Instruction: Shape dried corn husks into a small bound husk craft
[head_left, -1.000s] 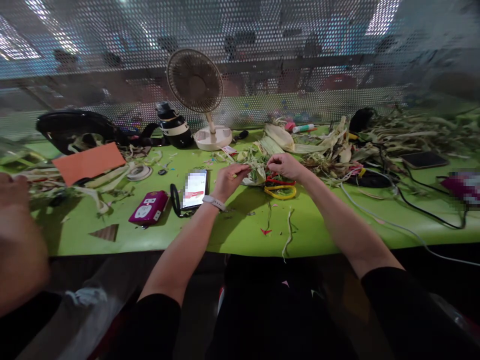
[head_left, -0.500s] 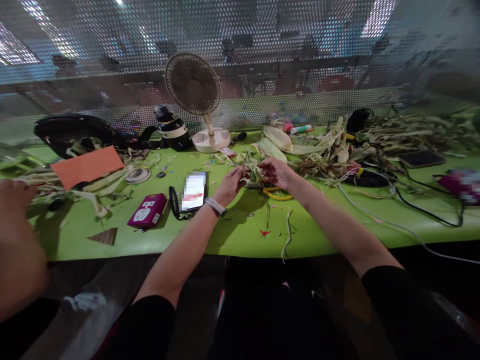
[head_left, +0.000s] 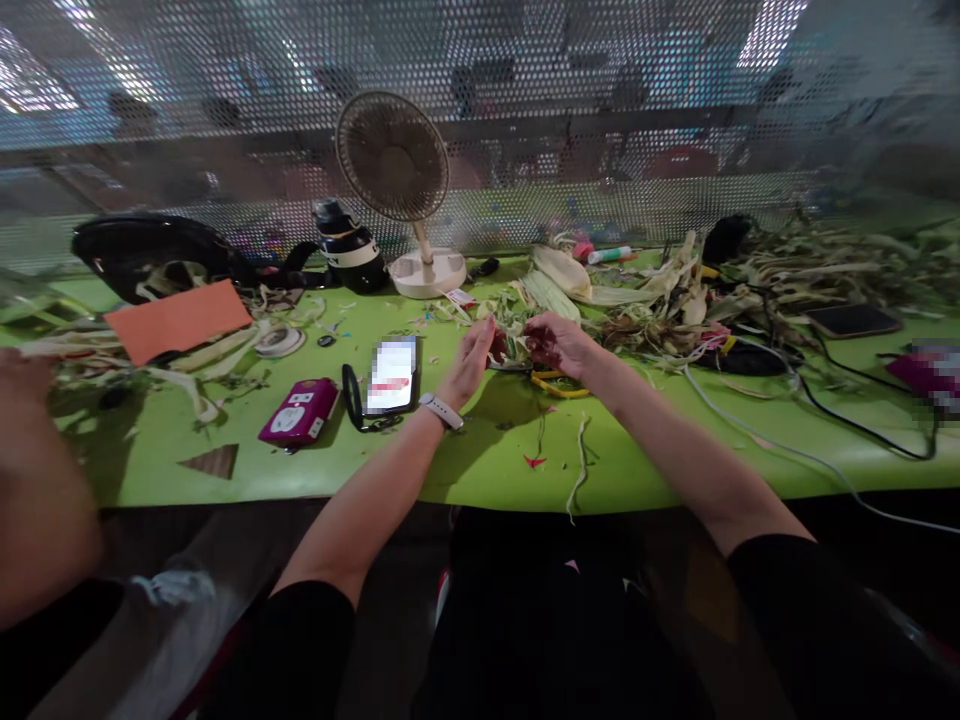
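My left hand (head_left: 469,362), with a pale band on its wrist, is cupped against the left side of a small bundle of pale green leaves (head_left: 516,342). Its fingers point up and partly hide what they grip. From the right, my right hand (head_left: 561,346) has its fingers curled and pinched at the same bundle. The fingertips facing the leaves are in dark shadow. A yellow loop-shaped handle (head_left: 559,386) lies under the right hand. Behind the bundle lies a long pale corn husk (head_left: 551,297).
A fan (head_left: 427,272) and a black bottle (head_left: 352,255) stand at the back. Left lie a lit phone (head_left: 391,375), a purple packet (head_left: 300,412), a tape roll (head_left: 280,341) and orange paper (head_left: 180,320). Another person's arm (head_left: 41,470) rests far left. Cables (head_left: 795,440) cross the right side.
My left hand has turned, so its fingers now point upward beside the leaves. My right hand stays at the bundle. The view has shifted slightly.
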